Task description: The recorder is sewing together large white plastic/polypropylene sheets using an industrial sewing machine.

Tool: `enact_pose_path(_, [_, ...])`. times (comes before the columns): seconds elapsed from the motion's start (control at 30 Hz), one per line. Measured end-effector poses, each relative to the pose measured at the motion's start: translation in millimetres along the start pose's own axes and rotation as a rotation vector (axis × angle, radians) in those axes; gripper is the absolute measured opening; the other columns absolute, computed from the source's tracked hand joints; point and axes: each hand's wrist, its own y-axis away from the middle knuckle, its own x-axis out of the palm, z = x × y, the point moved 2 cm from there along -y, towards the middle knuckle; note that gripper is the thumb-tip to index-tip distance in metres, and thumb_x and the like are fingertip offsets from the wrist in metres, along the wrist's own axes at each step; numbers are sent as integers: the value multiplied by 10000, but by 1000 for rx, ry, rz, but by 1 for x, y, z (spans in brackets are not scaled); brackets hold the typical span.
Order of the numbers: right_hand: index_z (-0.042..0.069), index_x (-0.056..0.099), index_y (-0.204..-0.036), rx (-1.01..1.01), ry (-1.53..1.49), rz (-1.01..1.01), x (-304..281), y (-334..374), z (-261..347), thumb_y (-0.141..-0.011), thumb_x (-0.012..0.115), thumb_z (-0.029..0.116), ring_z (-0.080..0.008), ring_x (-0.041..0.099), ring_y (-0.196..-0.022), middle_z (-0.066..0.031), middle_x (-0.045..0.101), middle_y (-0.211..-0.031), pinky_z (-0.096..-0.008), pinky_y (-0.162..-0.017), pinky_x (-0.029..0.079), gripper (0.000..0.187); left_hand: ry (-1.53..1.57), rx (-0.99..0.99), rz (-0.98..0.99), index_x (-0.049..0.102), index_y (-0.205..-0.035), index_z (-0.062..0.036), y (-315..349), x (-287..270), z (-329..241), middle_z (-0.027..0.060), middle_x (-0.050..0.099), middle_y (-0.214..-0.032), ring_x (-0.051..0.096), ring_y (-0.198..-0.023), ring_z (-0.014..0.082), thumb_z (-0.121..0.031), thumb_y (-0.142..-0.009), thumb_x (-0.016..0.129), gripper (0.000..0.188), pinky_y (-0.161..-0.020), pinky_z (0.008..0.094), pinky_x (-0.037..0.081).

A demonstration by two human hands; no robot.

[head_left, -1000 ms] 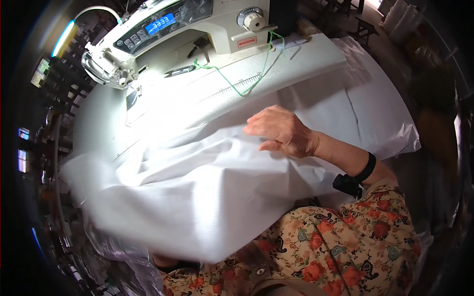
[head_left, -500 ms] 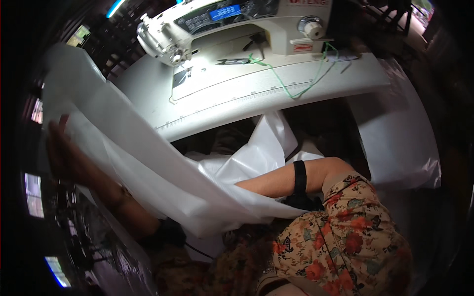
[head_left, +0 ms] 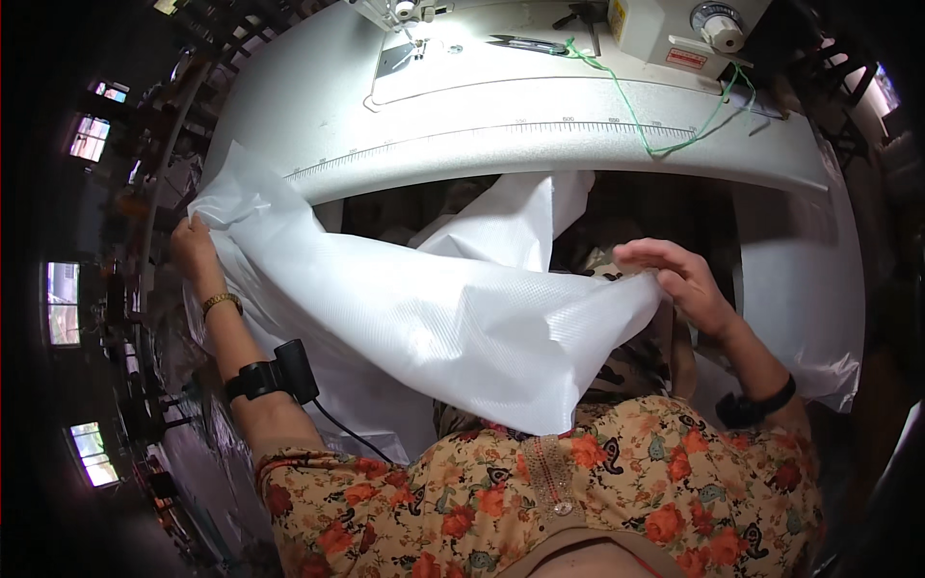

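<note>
A white woven-plastic sheet [head_left: 414, 308] hangs in loose folds across my lap, stretched between both hands below the table's front edge. At its left end, my left hand [head_left: 198, 255] is closed on a bunched edge, beside the table's left corner. The opposite end narrows to a corner at my right hand [head_left: 696, 289], which pinches it between thumb and fingers, the fingers held fairly straight. More white material rises behind the sheet, under the table edge.
The sewing machine [head_left: 665, 34] stands on a pale table [head_left: 462, 144] marked with a ruler. Small thread snips [head_left: 530, 44] and a green cord [head_left: 631, 111] lie there. Glossy white sheeting [head_left: 800, 279] hangs at the right. Cuffs with a small device [head_left: 294, 371] circle my arms.
My right arm has swung from under the sheet out to the right, drawing one end along. My left hand has moved rightward, and the view has tilted down toward my lap.
</note>
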Motion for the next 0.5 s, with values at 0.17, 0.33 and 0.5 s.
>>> enact_pose_path(0.17, [39, 333, -1484, -360, 509, 234, 41, -4, 50, -672, 821, 531, -286, 388, -1371, -182, 396, -1488, -420, -1117, 324, 1067, -37, 12, 33, 662, -879, 54, 12, 4, 5, 247, 676, -878, 635, -857, 448, -278, -918, 525, 361, -755, 484, 493])
enact_pose_path(0.33, [19, 536, -1332, -40, 386, 461, 45, -48, 68, -784, 798, 307, -229, 618, -1019, -147, 651, -1132, -308, -875, 482, 673, -49, -61, 52, 661, -882, 52, 9, 7, 18, 263, 667, -927, 624, -877, 465, -293, -919, 531, 371, -758, 487, 491])
enact_pose_path(0.5, [20, 676, -1026, 60, -94, 275, 21, -51, 62, -853, 736, 202, -113, 638, -815, -39, 686, -901, -235, -720, 494, 259, 24, -50, 40, 661, -893, 49, 16, 37, 101, 272, 663, -889, 626, -879, 466, -298, -936, 517, 379, -736, 482, 485])
